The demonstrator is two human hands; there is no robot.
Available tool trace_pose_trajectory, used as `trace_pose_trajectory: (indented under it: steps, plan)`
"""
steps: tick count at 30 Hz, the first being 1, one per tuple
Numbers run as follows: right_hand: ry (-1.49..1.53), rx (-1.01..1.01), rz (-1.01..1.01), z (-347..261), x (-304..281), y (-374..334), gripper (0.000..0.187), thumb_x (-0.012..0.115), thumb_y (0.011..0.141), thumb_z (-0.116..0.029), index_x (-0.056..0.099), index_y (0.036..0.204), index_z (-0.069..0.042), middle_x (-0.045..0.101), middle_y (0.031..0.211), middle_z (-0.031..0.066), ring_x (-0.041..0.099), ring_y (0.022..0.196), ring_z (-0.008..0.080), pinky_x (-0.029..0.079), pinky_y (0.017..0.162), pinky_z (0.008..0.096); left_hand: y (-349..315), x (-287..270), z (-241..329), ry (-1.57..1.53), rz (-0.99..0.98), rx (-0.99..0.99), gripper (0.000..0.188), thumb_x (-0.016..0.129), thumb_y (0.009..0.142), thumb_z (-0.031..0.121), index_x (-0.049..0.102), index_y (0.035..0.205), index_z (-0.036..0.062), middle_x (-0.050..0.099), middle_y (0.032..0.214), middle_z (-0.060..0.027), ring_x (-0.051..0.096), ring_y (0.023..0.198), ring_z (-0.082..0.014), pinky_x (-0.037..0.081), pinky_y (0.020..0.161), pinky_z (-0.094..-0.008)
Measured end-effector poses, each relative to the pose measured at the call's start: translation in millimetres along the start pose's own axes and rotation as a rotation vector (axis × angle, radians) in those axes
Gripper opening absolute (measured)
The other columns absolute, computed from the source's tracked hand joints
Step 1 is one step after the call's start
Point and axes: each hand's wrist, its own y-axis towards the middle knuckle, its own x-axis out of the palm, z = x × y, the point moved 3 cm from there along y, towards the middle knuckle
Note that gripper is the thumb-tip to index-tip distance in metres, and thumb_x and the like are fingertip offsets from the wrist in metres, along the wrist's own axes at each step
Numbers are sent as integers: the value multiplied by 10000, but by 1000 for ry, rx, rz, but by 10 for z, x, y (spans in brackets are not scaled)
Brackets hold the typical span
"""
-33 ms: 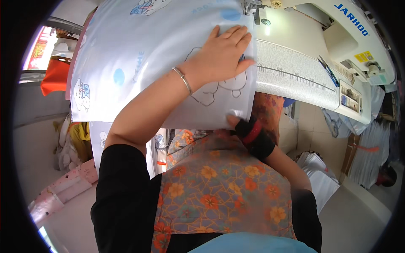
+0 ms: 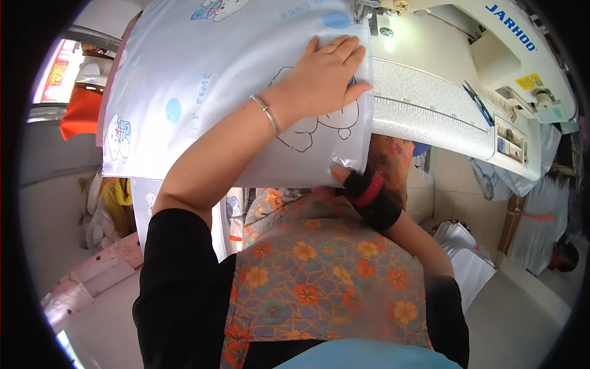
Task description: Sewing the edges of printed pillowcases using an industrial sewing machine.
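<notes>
A glossy white printed sheet (image 2: pixel 239 49) with cartoon animals, blue dots and lettering lies over the sewing machine bed. My left hand (image 2: pixel 326 80) rests flat on it near its right edge, fingers stretched out, a silver bangle at the wrist. Down at the sheet's near right corner, my right hand (image 2: pixel 344 177) pinches the edge, thumb on top; its other fingers are hidden beneath. A black wrap with a red band covers that hand and wrist. Just beyond my left fingertips, the sheet's right edge runs up to the presser foot (image 2: pixel 367 11) of the sewing machine (image 2: pixel 510 43).
Blue-handled thread snips (image 2: pixel 479 104) lie on the machine bed (image 2: pixel 424 101), beside a printed ruler scale. White folded sheets (image 2: pixel 461 252) are stacked low on the right. An orange cloth (image 2: pixel 81 111) hangs at the far left, with pink printed material (image 2: pixel 92 277) below.
</notes>
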Motion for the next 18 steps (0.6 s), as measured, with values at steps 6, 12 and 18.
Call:
trace_pose_trajectory:
  steps: [6,12,18]
  plan:
    - [102,-56,-100,-136,-13,11,434,614,946,-259,524,1274,9,670,1062,154,656,970,222,541,855,344,-103,1,313,8,-54,-21,666,551,906,466,483,1343,-33,458,1422,-210,410,1351,-323,323,1047,-631]
    - [-508,-434,-180,-129,-387,-21,475,641,900,-150,491,1311,37,643,1141,152,634,1043,247,499,941,373,69,-223,205,-2,-206,-23,619,510,935,392,455,1322,-88,433,1409,-278,407,1336,-379,324,1080,-580]
    - [-217,-287,274,-399,-119,-10,381,721,870,-251,630,1139,3,670,1038,84,644,896,149,526,754,273,-7,-43,178,-21,-83,-9,567,501,945,389,489,1317,-37,464,1399,-228,416,1331,-348,318,1077,-576]
